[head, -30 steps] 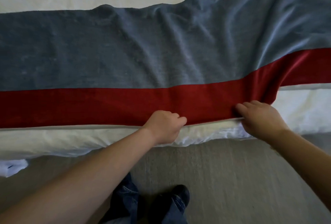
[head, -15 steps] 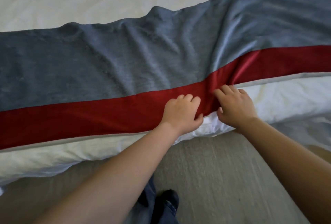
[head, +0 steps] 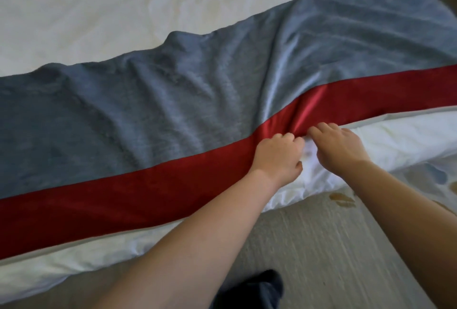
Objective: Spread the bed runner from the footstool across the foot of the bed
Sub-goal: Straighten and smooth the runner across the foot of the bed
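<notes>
Both hands (head: 277,158) (head: 338,148) clamped on soft, slippery bed runner (head: 173,101) near edge; best gripped along red band (head: 123,207).

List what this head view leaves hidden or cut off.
- Bed runner: both ends run past the left and right frame edges.
- Left hand and right hand: fingertips curl out of sight at the runner's near edge.
- Footstool: out of frame.

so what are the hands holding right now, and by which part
Both the left hand and the right hand pinch the grey and red velvety bed runner at its near red-striped edge, side by side, where it bunches over the white duvet.
</notes>
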